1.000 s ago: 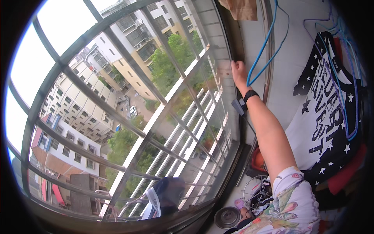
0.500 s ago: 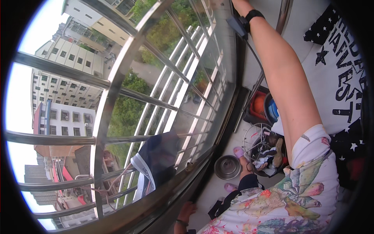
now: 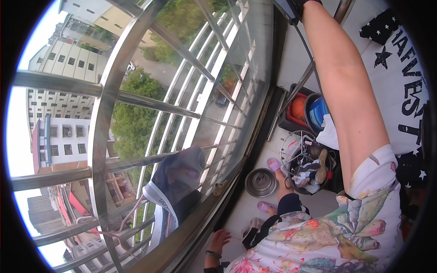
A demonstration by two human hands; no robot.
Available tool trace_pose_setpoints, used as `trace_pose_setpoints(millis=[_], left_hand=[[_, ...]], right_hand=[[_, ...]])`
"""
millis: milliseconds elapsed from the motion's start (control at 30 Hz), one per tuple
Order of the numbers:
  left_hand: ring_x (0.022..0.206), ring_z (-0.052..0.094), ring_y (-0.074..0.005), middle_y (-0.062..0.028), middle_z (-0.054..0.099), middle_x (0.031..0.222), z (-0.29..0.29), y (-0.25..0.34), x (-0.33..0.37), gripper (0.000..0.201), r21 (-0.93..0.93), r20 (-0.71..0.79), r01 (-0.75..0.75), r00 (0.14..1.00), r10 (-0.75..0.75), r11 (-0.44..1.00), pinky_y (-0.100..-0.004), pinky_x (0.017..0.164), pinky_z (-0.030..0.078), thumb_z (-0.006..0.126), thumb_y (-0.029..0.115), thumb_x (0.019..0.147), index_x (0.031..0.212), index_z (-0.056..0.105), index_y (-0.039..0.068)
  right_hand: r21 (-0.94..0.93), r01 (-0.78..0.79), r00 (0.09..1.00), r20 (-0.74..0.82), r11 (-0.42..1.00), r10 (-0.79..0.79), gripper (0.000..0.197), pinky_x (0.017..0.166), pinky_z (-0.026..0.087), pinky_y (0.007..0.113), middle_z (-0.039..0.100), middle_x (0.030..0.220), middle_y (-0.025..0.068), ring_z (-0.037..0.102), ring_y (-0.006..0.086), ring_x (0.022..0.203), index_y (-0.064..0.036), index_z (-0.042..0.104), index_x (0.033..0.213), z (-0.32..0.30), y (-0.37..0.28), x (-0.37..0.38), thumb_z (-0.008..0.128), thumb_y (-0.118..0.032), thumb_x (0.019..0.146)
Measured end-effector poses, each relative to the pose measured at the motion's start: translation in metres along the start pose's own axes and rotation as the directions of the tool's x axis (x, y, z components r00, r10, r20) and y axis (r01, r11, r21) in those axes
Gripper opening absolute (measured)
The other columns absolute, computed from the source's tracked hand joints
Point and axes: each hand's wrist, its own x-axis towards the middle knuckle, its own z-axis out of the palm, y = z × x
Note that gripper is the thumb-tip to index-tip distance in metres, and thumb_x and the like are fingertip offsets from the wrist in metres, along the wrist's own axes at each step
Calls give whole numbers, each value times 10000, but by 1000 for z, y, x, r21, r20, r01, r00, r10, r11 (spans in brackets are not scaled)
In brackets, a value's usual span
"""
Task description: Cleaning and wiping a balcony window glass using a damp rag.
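My left hand (image 3: 220,240) is low in the picture beside the dark window frame (image 3: 243,184). Its fingers are spread and appear to hold nothing; a dark band circles the wrist. My right arm (image 3: 348,86) stretches up to the top edge, where the hand is cut off, so what it holds is hidden. A dark, flat device with a cable (image 3: 287,10) is by that wrist. Beyond the glass, a dark garment with a pale waistband (image 3: 176,191) hangs near the metal bars (image 3: 99,136).
A metal basin (image 3: 261,183) sits on the floor near my pink slippers (image 3: 273,164). Beside it are a round wire rack holding shoes and cloths (image 3: 312,170) and a red-black crate (image 3: 297,111) with a blue item (image 3: 319,113). Black-and-white fabric (image 3: 400,82) lies right.
The view has shifted, and my right hand's wrist has moved up to the top edge. My left hand shows more fully, with its fingers spread.
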Motion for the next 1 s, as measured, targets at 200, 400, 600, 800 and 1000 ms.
trace_pose_setpoints(millis=[200, 400, 600, 800, 1000], left_hand=[[883, 596, -192, -89, 597, 1003, 14, 11, 0, 308, -33, -10, 24, 1000, -25, 999, -274, 715, 473, 524, 220, 867, 1131, 459, 74], [902, 584, -173, -80, 591, 1010, 22, 35, 4, 375, 89, 36, -40, 999, 37, 995, -294, 757, 455, 538, 287, 850, 1147, 453, 76], [906, 577, -161, -66, 584, 1002, 11, 27, -7, 421, 128, 13, -84, 996, 83, 988, -285, 770, 444, 530, 304, 842, 1169, 442, 54], [890, 575, -147, -57, 585, 1002, -8, 9, -20, 380, 113, 59, -205, 978, 199, 972, -266, 754, 441, 516, 265, 861, 1178, 448, 66], [914, 575, -151, -77, 583, 1035, -74, -53, -42, 350, 56, 43, -256, 966, 254, 965, -267, 769, 450, 513, 244, 874, 1159, 461, 48]], right_hand=[[-19, 4, 1000, 12, 1000, -4, 519, 848, 398, 433, 537, 1048, 294, 484, 431, 1015, 48, 524, 1036, 6, 6, 12, 382, -407, 832], [36, -11, 1000, 19, 999, 10, 504, 818, 416, 410, 570, 1008, 263, 528, 395, 965, 42, 534, 1021, 5, 0, -6, 415, -413, 840], [350, 19, 1000, 10, 937, -24, 406, 707, 438, 325, 589, 833, 110, 550, 201, 784, 23, 535, 991, 0, -1, -78, 493, -357, 855], [334, -252, 934, 331, 908, 137, 537, 911, 378, 349, 525, 1157, 200, 496, 279, 1085, 16, 489, 1151, -39, 18, -206, 535, -394, 807], [104, -729, 610, 549, 677, 572, 457, 795, 367, 252, 491, 1109, -21, 460, 105, 966, -131, 433, 1224, -161, -33, -411, 540, -369, 849]])
